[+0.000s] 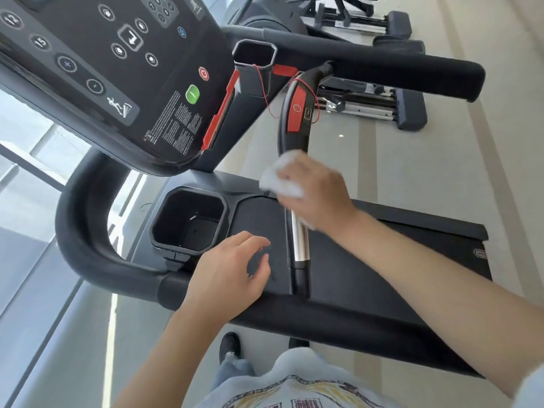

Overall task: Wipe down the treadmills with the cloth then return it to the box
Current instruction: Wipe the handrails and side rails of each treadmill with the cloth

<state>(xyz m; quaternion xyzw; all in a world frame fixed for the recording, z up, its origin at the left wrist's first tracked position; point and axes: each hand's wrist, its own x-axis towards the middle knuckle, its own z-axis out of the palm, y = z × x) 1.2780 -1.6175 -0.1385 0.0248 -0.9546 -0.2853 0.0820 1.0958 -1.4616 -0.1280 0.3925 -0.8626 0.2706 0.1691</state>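
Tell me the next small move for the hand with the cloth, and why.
Probably slide the right hand and its cloth down the grip bar toward the person. The cloth sits on the bar's upper part, while the shiny stretch below it is uncovered. The left hand hovers open over the tray, out of the way.

- Location type: gym floor.
- Landmark: treadmill console (117,72) with numbered speed keys, green start and red stop buttons.
- Below the console: cup holder (188,220) and running belt (382,260).
- Beyond the console, right: further exercise machines (371,101) on a pale striped floor (441,160).
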